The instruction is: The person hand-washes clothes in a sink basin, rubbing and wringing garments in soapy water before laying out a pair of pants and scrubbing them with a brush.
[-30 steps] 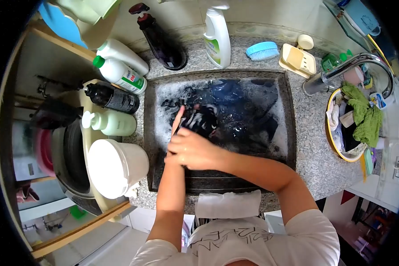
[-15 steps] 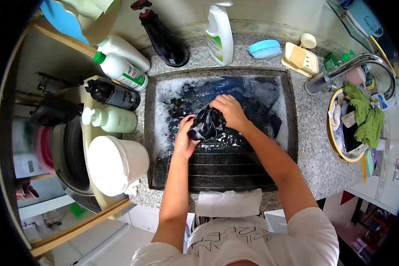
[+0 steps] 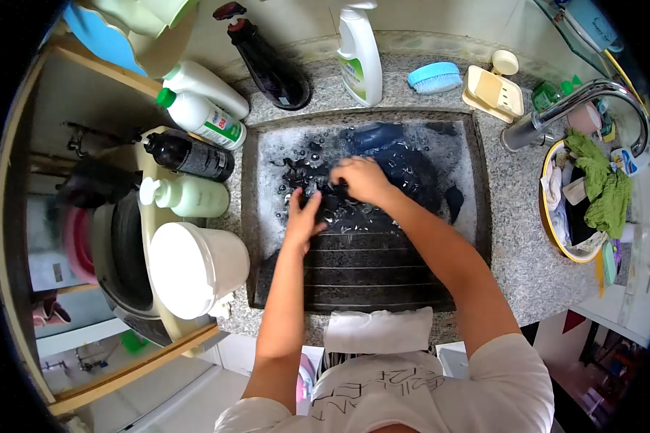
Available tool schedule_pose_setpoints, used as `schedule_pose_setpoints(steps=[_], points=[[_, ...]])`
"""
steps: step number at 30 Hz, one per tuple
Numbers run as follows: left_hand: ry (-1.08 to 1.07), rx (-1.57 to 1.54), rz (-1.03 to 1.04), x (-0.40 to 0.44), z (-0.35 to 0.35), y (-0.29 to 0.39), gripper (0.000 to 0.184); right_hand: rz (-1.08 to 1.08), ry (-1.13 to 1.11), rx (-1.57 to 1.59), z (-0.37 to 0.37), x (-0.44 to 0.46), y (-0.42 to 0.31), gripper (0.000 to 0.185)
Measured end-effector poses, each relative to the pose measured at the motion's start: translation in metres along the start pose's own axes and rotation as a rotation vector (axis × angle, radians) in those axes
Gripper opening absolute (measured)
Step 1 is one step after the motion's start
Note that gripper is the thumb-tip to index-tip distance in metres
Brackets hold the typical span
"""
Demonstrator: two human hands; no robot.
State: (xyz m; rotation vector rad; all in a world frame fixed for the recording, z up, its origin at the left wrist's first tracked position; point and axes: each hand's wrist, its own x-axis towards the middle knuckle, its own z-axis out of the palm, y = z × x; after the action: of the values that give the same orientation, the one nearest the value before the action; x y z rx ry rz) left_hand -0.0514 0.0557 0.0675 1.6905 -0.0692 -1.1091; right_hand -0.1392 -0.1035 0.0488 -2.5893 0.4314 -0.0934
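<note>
Black wet cloth (image 3: 334, 206) lies low in the soapy water, between and under my hands, its outline merging with the dark fabric around it. My right hand (image 3: 362, 179) is curled over it, fingers bent and gripping. Just left of the cloth, my left hand (image 3: 303, 221) has its thumb and forefinger spread apart; its other fingers partly hide behind the hand. Dark blue fabric (image 3: 379, 137) soaks in the suds toward the back of the stone sink (image 3: 482, 187). Ridged washboard slats (image 3: 361, 278) slope along the sink's near side.
Left of the sink stand a white bucket (image 3: 184, 270), a pale green pump bottle (image 3: 195, 196) and a black bottle (image 3: 198, 157). Behind are a spray bottle (image 3: 361, 61), blue brush (image 3: 435, 77) and soap dish (image 3: 492, 94). The faucet (image 3: 523, 133) and laundry basin (image 3: 549, 224) stand right.
The black cloth, bunched up between both hands before, is now down in the water. My left hand's fingers have spread, and my right hand has shifted slightly left and down.
</note>
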Motion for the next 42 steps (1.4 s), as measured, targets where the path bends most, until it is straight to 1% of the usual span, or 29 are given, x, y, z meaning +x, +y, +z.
schedule_pose_setpoints(steps=[2,3,4,5,6,8,10,13,15,16,17,18,20,22,24,25,27,28,30,32,33,35,36,37,38,39,40,41,42], points=[[-0.353,-0.428,-0.256,0.000,0.000,0.011,0.066,-0.292,0.225,0.147,-0.024,-0.006,-0.041,0.022],[-0.354,-0.432,-0.258,0.001,0.002,0.003,0.066,-0.450,0.329,0.136,-0.031,-0.014,-0.064,0.018],[-0.237,-0.056,0.031,0.006,0.006,-0.011,0.058,-0.550,0.287,0.171,-0.035,-0.021,-0.085,0.019],[-0.110,0.321,0.316,0.011,0.009,-0.022,0.051,-0.627,0.341,0.143,-0.035,-0.029,-0.105,0.021],[-0.125,0.210,0.479,0.012,0.009,-0.027,0.049,-0.688,0.336,0.266,-0.033,-0.035,-0.120,0.022],[-0.340,-0.304,0.413,0.019,0.006,-0.032,0.045,-0.786,0.321,0.382,-0.022,-0.043,-0.134,0.025],[-0.373,-0.447,0.344,0.019,0.004,-0.036,0.042,-0.819,0.347,0.455,0.001,-0.038,-0.130,0.027],[-0.473,-0.690,0.271,0.039,0.013,-0.055,0.038,-0.720,0.468,0.326,0.014,-0.017,-0.094,0.028],[-0.585,-1.002,0.101,0.057,0.019,-0.072,0.036,-0.549,0.595,0.215,0.008,-0.009,-0.072,0.024],[-0.507,-1.107,-0.014,0.056,0.023,-0.078,0.035,-0.485,0.638,0.201,0.006,-0.005,-0.057,0.021],[-0.349,-0.885,-0.034,0.033,0.024,-0.059,0.033,-0.388,0.660,0.218,0.011,-0.001,-0.037,0.023],[-0.193,-0.662,-0.055,0.002,0.026,-0.028,0.032,-0.306,0.587,0.271,0.000,-0.008,-0.022,0.026],[-0.235,-0.727,-0.128,-0.006,0.020,-0.020,0.031,-0.233,0.515,0.269,0.006,-0.020,0.007,0.027],[-0.171,-0.582,-0.048,0.011,0.003,-0.038,0.035,-0.127,0.417,0.111,0.002,-0.033,0.020,0.021],[-0.156,-0.242,-0.106,-0.009,-0.008,-0.009,0.052,-0.104,0.407,-0.013,0.004,-0.041,0.028,0.029],[-0.096,-0.128,-0.068,-0.008,-0.009,-0.008,0.054,-0.112,0.402,-0.013,0.009,-0.044,0.026,0.029],[0.008,0.044,-0.020,-0.010,-0.006,-0.010,0.059,-0.330,0.394,-0.190,0.016,-0.050,0.014,0.029],[-0.022,0.070,0.000,0.002,-0.009,-0.025,0.058,-0.398,0.296,-0.210,0.026,-0.053,0.014,0.029],[-0.042,0.134,0.037,0.004,-0.003,-0.027,0.058,-0.451,0.244,-0.174,0.042,-0.054,0.018,0.029],[-0.088,0.124,0.011,-0.001,0.002,-0.022,0.057,-0.284,0.069,-0.102,0.047,-0.041,0.036,0.029],[-0.088,0.037,-0.038,-0.005,0.005,-0.018,0.058,-0.141,-0.075,-0.106,0.042,-0.030,0.043,0.031],[-0.149,-0.200,-0.130,-0.005,0.008,-0.016,0.061,-0.004,-0.113,-0.074,0.039,-0.010,0.047,0.027],[-0.215,-0.381,-0.161,-0.005,0.010,-0.018,0.068,0.063,-0.126,-0.083,0.041,-0.002,0.045,0.024],[-0.243,-0.581,-0.283,-0.002,0.017,-0.018,0.073,0.060,-0.122,-0.080,0.042,-0.001,0.044,0.024],[-0.273,-0.785,-0.403,0.000,0.023,-0.014,0.077,-0.072,-0.133,0.007,0.020,0.001,0.024,0.023],[-0.446,-0.858,-0.361,0.005,0.024,-0.016,0.077,-0.201,-0.149,0.091,-0.003,0.001,0.002,0.023],[-0.429,-0.822,-0.278,-0.005,0.032,-0.004,0.079,-0.351,-0.061,0.146,-0.020,-0.008,-0.022,0.021],[-0.358,-0.730,-0.276,-0.009,0.032,0.006,0.072,-0.444,0.005,0.161,-0.035,-0.021,-0.048,0.023],[-0.289,-0.639,-0.274,-0.010,0.030,0.012,0.066,-0.587,-0.020,0.093,-0.048,-0.031,-0.069,0.016]])
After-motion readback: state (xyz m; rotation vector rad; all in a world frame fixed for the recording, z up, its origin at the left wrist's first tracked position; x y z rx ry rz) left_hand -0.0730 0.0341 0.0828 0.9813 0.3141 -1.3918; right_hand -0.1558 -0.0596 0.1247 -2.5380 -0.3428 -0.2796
